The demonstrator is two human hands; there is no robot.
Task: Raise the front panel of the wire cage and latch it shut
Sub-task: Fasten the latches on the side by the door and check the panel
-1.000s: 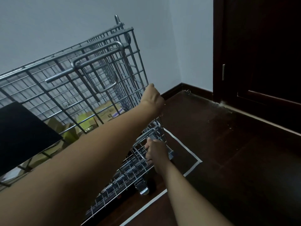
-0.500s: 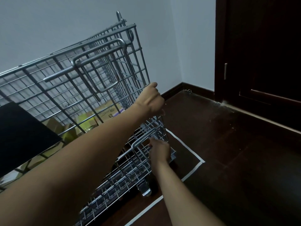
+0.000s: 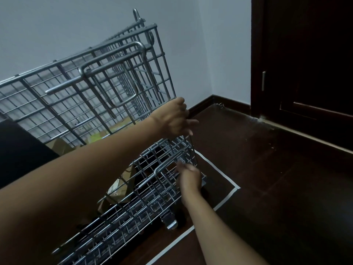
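**Cage front tilted, both hands at the wire**

Floorboards of dark brown wood fill the right of our view and meet a pale wall at a dark skirting; a dark brown wooden door stands at the far right. Before the wall we see the silvery steel wire cage, its big upper mesh carrying a bent U-shaped rod handle. Below that, the cage's long mesh front panel leans outward at a tilt, neither flat on the floor nor upright against the frame, with its own U-shaped latch rod near its far end. A flat black slab covers the cage's near left corner in our view. Brown and yellow cardboard boxes lie inside, seen through the wires. A strip of white tape marks a corner outline on the floor beside the cage's foot, and a shiny metal castor shows under the panel. Our left hand reaches to the cage's far front corner, its grip curled round the upright edge wire there, one finger stretched out. Our right hand is at the far end of the front panel, just beside the latch rod; its fingers point into the mesh, and whether its grip has closed on a wire we cannot tell.
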